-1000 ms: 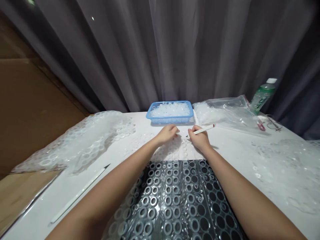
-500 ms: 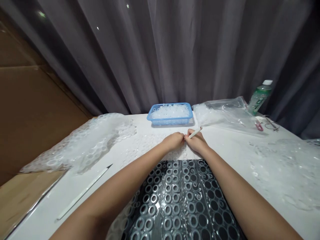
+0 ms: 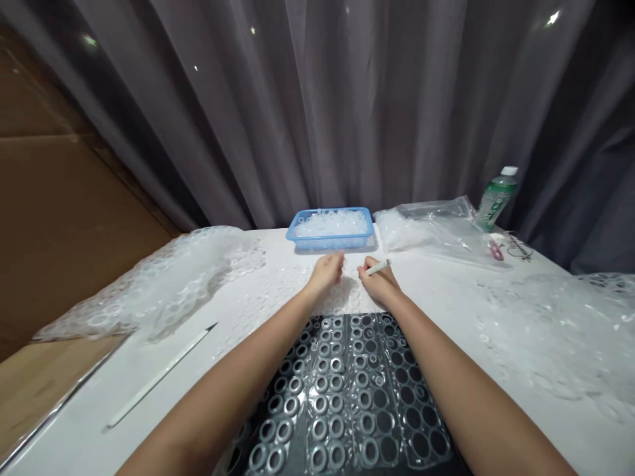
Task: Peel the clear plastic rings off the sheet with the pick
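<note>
My left hand (image 3: 328, 271) is raised a little over the table, its fingers pressed together; whatever they may hold is too small to make out. To its right, apart from it, my right hand (image 3: 380, 280) grips a white pen-like tool (image 3: 379, 266). A clear plastic sheet with rows of rings (image 3: 336, 403) lies on a black surface between my forearms. Small clear rings (image 3: 258, 297) are spread on the white table by my left forearm. Behind my hands stands a blue basket (image 3: 331, 242) filled with small translucent pieces.
Ring-patterned plastic sheeting (image 3: 163, 284) and a thin white knife-like tool (image 3: 161, 375) lie left, near a cardboard box (image 3: 64, 211). Rightward are a clear bag (image 3: 441, 228), a green-labelled bottle (image 3: 497, 198), pink-handled scissors (image 3: 496, 250) and more clear plastic (image 3: 565, 330).
My hands have moved apart; my left hand has shifted left and slightly up, away from my right hand, which still holds the pen-like tool. The whole view has shifted slightly.
</note>
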A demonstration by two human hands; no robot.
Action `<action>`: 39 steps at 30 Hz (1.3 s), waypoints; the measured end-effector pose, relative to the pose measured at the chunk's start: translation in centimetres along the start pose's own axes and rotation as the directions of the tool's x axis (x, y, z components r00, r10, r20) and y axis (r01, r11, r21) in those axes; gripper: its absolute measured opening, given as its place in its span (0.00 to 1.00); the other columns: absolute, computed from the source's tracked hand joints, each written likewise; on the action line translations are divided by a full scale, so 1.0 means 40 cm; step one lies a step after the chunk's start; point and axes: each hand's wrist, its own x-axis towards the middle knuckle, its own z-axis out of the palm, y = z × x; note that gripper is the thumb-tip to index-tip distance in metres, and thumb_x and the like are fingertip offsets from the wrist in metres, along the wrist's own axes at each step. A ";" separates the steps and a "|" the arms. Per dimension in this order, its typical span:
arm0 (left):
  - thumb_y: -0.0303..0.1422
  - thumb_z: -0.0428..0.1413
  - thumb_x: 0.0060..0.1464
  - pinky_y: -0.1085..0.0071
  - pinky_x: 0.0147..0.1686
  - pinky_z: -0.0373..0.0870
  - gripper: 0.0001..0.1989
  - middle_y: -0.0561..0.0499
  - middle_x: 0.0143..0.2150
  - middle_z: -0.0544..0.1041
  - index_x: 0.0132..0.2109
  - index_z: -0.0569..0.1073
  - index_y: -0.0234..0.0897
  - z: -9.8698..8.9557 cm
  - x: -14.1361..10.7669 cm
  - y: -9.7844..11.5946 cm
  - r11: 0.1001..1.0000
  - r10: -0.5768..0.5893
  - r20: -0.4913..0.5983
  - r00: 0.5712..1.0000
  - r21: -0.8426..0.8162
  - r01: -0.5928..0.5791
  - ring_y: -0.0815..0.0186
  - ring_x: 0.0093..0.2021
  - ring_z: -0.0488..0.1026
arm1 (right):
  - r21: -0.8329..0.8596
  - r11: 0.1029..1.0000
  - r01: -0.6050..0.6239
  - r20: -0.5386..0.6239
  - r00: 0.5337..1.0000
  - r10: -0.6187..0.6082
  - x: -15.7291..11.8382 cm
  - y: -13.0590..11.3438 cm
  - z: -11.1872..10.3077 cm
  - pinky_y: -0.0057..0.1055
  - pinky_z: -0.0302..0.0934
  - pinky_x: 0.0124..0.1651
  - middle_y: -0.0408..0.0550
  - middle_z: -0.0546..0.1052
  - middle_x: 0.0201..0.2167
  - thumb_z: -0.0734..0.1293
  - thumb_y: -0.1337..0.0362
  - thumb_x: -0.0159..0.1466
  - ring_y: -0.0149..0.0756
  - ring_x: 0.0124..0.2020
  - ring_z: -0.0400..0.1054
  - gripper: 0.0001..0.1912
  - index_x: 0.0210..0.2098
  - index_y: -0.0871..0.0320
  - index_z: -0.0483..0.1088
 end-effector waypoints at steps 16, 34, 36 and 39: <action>0.37 0.65 0.45 0.85 0.13 0.48 0.19 0.63 0.19 0.50 0.27 0.62 0.34 -0.040 -0.085 0.076 0.563 -0.007 0.315 0.949 -0.783 0.264 0.80 0.15 0.48 | 0.208 0.977 0.040 0.035 0.998 -0.048 -0.007 -0.021 -0.031 0.26 0.58 0.25 0.40 0.71 0.19 0.59 0.50 0.61 0.32 0.21 0.66 0.15 0.28 0.55 0.64; 0.36 0.53 0.52 0.77 0.23 0.57 0.07 0.54 0.26 0.67 0.32 0.66 0.36 -0.035 -0.056 -0.003 0.996 0.007 0.137 0.990 0.087 -0.019 0.72 0.23 0.61 | 0.115 0.985 -0.125 -0.073 0.988 0.134 -0.064 -0.008 -0.015 0.28 0.57 0.30 0.42 0.72 0.17 0.63 0.49 0.58 0.34 0.23 0.66 0.19 0.19 0.56 0.68; 0.34 0.55 0.50 0.74 0.28 0.59 0.08 0.54 0.23 0.65 0.27 0.69 0.36 -0.038 -0.054 -0.019 0.961 0.064 0.152 0.986 0.258 -0.102 0.69 0.25 0.61 | 0.071 0.991 -0.114 -0.081 0.990 0.119 -0.062 -0.011 -0.016 0.28 0.56 0.32 0.42 0.72 0.17 0.62 0.51 0.58 0.35 0.25 0.66 0.19 0.18 0.56 0.67; 0.30 0.58 0.46 0.71 0.34 0.60 0.07 0.53 0.22 0.66 0.23 0.71 0.36 -0.036 -0.054 -0.035 0.861 0.112 0.214 0.970 0.466 -0.202 0.65 0.28 0.63 | 0.032 0.994 -0.102 -0.075 0.992 0.105 -0.061 -0.014 -0.014 0.28 0.56 0.32 0.42 0.71 0.16 0.62 0.52 0.60 0.34 0.24 0.66 0.19 0.18 0.55 0.67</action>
